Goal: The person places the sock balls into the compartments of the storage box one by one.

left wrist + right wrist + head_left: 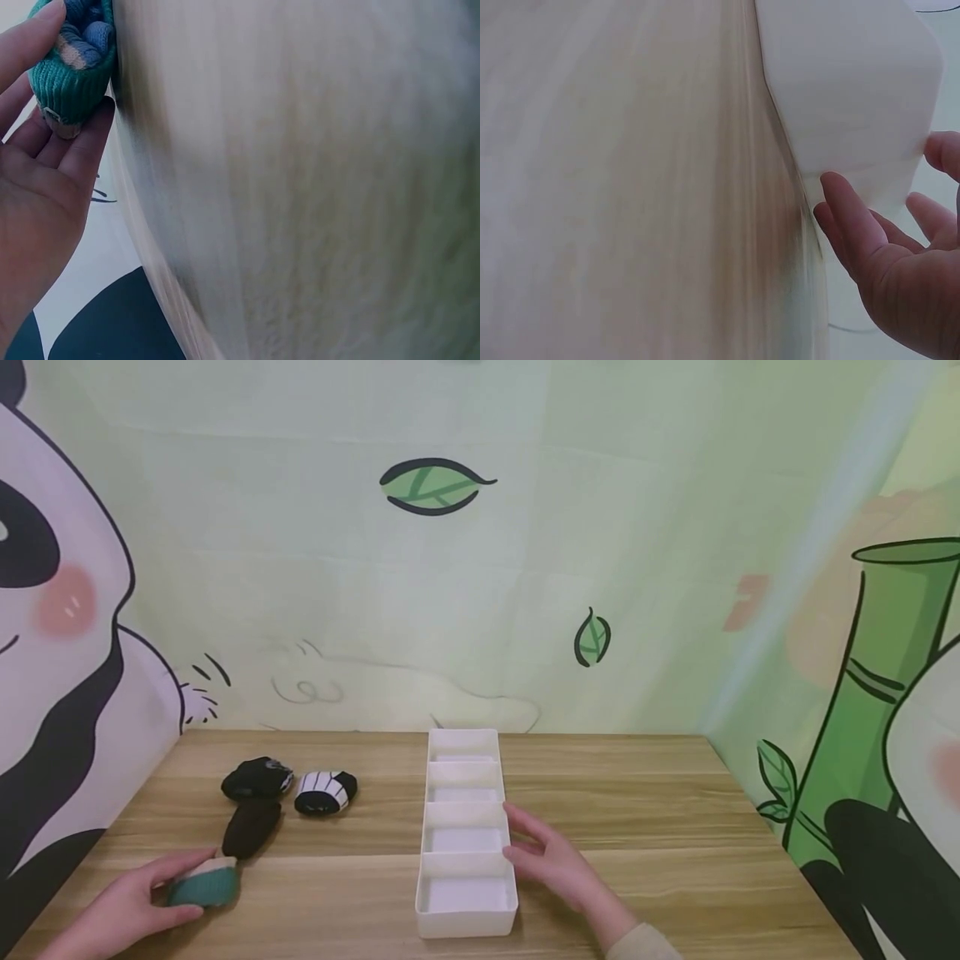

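Note:
My left hand [127,897] holds a rolled-up teal sock [206,885] with a beige part at the left front of the table. In the left wrist view, the thumb and fingers lie on both sides of the ribbed green sock [71,90], and blue knit shows in its folds. My right hand [551,860] touches the right side of a long white divided box [468,925] with its fingertips. The right wrist view shows these fingers [851,214] spread and slightly bent against the box wall [847,112]. The box compartments hold nothing visible.
Beyond the teal sock lie a dark brown rolled sock [252,829], a black rolled sock [257,778] and a black-and-white striped rolled sock [326,792]. The wooden table [615,793] ends at a printed cloth backdrop [480,610].

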Demonstrator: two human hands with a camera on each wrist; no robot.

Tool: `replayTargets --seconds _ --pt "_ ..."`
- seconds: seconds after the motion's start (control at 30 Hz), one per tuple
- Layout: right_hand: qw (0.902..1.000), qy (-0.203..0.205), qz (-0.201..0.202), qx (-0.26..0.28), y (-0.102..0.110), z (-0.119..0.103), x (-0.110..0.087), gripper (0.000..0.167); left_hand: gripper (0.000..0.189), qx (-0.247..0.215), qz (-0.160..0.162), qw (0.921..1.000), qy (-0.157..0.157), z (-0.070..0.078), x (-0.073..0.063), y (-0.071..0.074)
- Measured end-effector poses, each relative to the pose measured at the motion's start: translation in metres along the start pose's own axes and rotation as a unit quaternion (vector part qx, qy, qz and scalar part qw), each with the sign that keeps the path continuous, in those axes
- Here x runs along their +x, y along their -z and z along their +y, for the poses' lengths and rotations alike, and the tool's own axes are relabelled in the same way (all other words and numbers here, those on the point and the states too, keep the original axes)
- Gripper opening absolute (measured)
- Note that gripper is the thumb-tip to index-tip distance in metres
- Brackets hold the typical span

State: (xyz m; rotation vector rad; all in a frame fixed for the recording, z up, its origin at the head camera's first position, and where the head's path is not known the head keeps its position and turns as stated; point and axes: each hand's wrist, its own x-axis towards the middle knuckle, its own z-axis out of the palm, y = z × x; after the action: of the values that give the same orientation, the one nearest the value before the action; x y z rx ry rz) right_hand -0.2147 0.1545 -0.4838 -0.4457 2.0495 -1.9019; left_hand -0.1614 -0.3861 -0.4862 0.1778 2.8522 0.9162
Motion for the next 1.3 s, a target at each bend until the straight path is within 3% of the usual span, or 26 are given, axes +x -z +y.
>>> replayTargets --seconds 0.4,0.77,0.97,1.3 --pt "1.0000 -0.002 0.006 0.006 0.000 0.001 0.001 0.068 0.076 0.020 0.026 0.9995 0.002 0.009 0.000 -0.002" --pt "0.9999 -0.007 0.006 -0.005 0.001 0.000 0.000 0.068 0.073 0.023 0.045 0.9987 0.000 0.031 0.001 -0.003" --pt "1.0000 -0.007 0.007 0.000 0.000 0.000 0.001 0.068 0.073 -0.005 0.039 0.9992 0.002 0.046 0.003 -0.005" --pt "0.9999 -0.010 0.005 -0.002 -0.001 0.001 0.000 0.067 0.067 -0.028 0.083 0.9953 -0.040 0.069 0.008 -0.020"
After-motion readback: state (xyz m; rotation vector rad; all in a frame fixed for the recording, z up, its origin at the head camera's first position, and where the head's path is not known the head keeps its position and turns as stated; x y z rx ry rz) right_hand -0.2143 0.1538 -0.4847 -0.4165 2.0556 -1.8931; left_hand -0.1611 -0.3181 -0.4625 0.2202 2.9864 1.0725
